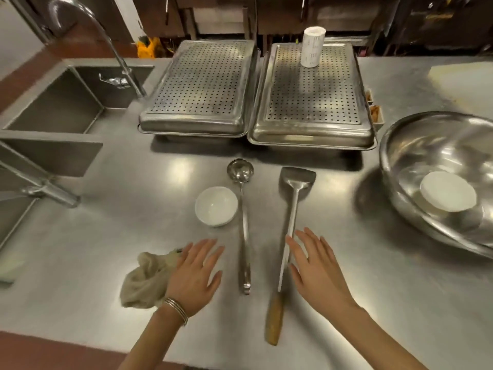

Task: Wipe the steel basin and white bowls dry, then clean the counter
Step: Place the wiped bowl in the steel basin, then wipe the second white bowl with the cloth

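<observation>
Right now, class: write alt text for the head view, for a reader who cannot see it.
Two open hands are spread over a steel counter: the left hand at a crumpled cloth, the right hand by a spatula. Between them lies a ladle, a white bowl beside it; a basin at right holds a second bowl.

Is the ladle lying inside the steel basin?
No, the ladle lies flat on the counter beside the small white bowl, well apart from the steel basin.

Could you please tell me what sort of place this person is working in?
Most likely a commercial kitchen: a long steel counter with a built-in sink, two perforated steel trays, and a long-handled ladle beside a spatula.
</observation>
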`<state>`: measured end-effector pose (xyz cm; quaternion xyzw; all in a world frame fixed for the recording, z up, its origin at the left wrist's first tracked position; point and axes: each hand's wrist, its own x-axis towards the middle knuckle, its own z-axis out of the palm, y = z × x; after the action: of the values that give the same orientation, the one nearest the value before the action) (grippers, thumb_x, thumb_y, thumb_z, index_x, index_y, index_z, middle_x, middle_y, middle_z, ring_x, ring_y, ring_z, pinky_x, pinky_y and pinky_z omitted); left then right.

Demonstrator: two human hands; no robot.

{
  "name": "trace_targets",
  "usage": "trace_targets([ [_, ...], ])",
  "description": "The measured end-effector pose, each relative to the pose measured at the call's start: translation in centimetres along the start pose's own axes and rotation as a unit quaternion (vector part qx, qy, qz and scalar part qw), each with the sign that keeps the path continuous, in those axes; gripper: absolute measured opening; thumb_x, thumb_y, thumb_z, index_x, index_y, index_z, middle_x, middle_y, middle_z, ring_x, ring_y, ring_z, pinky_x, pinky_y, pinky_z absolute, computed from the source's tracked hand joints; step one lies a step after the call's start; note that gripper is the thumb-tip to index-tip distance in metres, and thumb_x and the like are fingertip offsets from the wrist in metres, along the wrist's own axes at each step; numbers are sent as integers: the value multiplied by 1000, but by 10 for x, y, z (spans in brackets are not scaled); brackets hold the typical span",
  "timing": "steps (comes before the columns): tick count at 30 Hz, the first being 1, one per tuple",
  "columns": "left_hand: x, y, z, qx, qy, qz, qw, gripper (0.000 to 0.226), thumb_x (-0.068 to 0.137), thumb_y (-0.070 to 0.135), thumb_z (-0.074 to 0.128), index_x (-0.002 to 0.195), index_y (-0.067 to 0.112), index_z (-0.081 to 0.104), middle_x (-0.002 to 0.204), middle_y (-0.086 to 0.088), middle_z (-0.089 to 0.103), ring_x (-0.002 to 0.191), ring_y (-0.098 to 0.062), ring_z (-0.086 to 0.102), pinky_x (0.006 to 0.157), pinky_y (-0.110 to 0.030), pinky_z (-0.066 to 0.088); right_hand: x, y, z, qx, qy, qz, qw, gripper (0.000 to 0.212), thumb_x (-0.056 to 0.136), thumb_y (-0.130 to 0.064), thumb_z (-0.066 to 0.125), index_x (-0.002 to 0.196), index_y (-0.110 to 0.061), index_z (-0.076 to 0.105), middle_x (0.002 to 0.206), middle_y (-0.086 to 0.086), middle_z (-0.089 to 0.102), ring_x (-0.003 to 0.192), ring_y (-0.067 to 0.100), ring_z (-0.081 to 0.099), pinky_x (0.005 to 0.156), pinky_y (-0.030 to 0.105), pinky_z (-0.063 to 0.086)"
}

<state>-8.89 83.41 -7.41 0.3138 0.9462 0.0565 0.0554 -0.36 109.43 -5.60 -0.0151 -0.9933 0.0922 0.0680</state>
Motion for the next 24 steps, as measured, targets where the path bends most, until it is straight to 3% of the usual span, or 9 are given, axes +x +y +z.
trace_targets([
  [3,-23,-53,2,-12,-19,0,1000,51,85,42,39,130,21,47,133,-4,54,121,-24,50,109,-37,18,12,-54,27,9,-18,18,1000,46,87,-31,32,123,-12,54,121,12,59,116,32,55,94,45,47],
  [5,-36,-88,5,-14,-40,14,999,51,85,42,36,132,21,42,132,-3,55,120,-25,52,107,-38,19,25,-85,44,29,-25,50,998,45,92,-33,31,121,-9,57,118,13,60,111,32,57,89,41,49],
  [7,-47,-121,14,-21,-62,20,998,49,94,47,22,133,22,40,132,-2,55,122,-24,49,108,-39,18,43,-107,58,38,-27,73,996,37,89,-25,47,119,-7,56,114,16,61,102,35,60,81,40,52],
  [9,-52,-145,24,-32,-98,32,994,55,95,53,15,134,25,42,132,-1,55,125,-22,44,107,-40,20,64,-120,67,34,-31,93,995,44,81,-13,64,123,-9,54,114,20,59,98,39,60,76,42,53],
  [15,-47,-155,35,-67,-122,65,988,53,94,51,22,137,25,40,125,3,59,121,-16,39,105,-40,23,114,-135,86,72,-83,166,980,48,91,-15,51,138,-25,42,146,18,27,128,37,37,94,44,45],
  [17,-44,-158,40,-70,-103,80,989,53,92,51,28,137,25,39,123,4,60,119,-15,41,104,-39,23,125,-138,91,144,-84,201,965,44,92,-16,52,135,-17,45,146,17,27,126,39,39,94,35,44],
  [20,-45,-165,40,-78,-83,115,987,53,96,52,20,139,26,36,129,4,55,123,-14,37,106,-38,20,134,-141,94,249,-56,255,933,43,91,-8,53,131,1,44,137,20,37,113,37,49,66,-1,35],
  [22,-46,-174,39,-89,-61,135,985,53,97,52,19,138,26,39,134,3,51,126,-14,37,109,-37,17,136,-144,92,278,-39,274,920,39,90,-4,54,127,4,46,126,18,46,107,34,52,61,-6,33],
  [24,-43,-184,32,-98,-37,122,987,56,97,53,17,137,22,41,137,-1,49,128,-20,41,111,-34,13,135,-153,84,308,-35,277,909,32,90,-6,53,122,2,52,109,3,50,103,22,54,62,-5,33],
])
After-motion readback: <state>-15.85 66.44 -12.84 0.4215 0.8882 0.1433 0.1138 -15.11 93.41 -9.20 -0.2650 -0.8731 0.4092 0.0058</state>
